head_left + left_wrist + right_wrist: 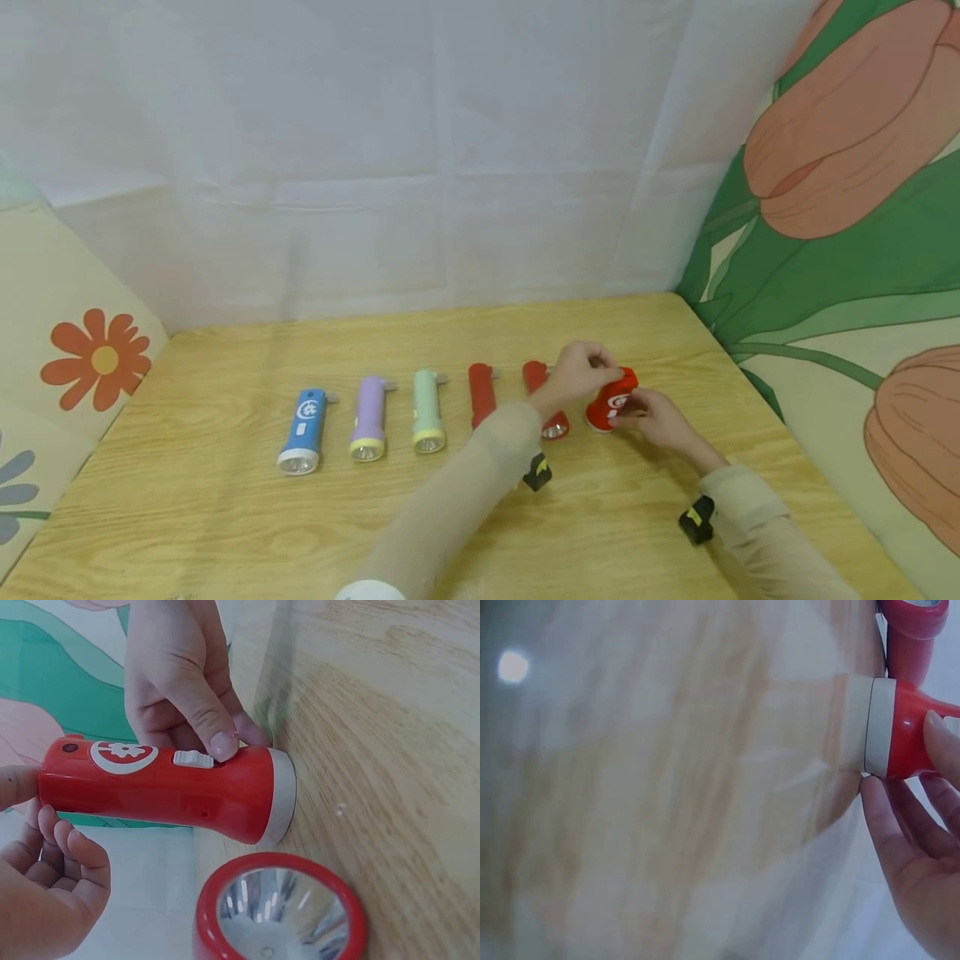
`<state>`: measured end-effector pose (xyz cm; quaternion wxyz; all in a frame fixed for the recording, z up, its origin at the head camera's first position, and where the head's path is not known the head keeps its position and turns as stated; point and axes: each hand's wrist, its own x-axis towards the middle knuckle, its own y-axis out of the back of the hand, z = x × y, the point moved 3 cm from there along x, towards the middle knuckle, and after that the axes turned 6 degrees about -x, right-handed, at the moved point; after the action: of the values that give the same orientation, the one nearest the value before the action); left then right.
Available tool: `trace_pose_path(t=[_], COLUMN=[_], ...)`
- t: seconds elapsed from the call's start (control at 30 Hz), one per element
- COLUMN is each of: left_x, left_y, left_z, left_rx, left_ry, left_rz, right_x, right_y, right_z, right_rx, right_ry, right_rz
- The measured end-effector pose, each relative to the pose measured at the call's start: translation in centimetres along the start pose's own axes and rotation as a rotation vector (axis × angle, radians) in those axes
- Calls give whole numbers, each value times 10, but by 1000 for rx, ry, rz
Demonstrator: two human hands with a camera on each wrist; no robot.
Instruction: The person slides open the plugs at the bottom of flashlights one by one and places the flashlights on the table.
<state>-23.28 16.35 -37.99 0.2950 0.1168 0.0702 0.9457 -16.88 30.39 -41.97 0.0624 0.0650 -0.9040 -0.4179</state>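
Note:
A red flashlight (617, 390) with a white rim and a white gear emblem stands lens down on the table at the right end of a row. My left hand (581, 372) pinches its tail end from above. Low on the body, my right hand (663, 421) grips it, the thumb (223, 746) beside the white slide switch (193, 759). The white rim (880, 727) sits at the tabletop in the right wrist view. Just left lies another red flashlight (556, 429), its reflector facing the front, partly behind the left wrist.
Further left in the row lie a red flashlight (482, 387), partly hidden by the left sleeve, then a mint green one (427, 404), a purple one (371, 408) and a blue one (303, 429). A white curtain (375, 208) hangs behind the wooden table (210, 517).

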Motion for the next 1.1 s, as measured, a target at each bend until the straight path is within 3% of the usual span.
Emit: trace_pose_path(t=[0.33,0.67,0.9,1.1], left_x=[-3,-5,-4,-3], left_y=[-1,-3,-5,-5], left_z=[0,0,1,4], left_rx=[-53,-50,3,26], left_ry=[72,-7,57,74], left_rz=[42,78,105,116], right_x=[1,1,2,3], right_y=[0,-1,0,0], right_z=[3,4,1,1], right_rx=[-6,-1,-1,-14], right_ry=[-22,-19,-43,-29], right_rz=[1,15,6,12])
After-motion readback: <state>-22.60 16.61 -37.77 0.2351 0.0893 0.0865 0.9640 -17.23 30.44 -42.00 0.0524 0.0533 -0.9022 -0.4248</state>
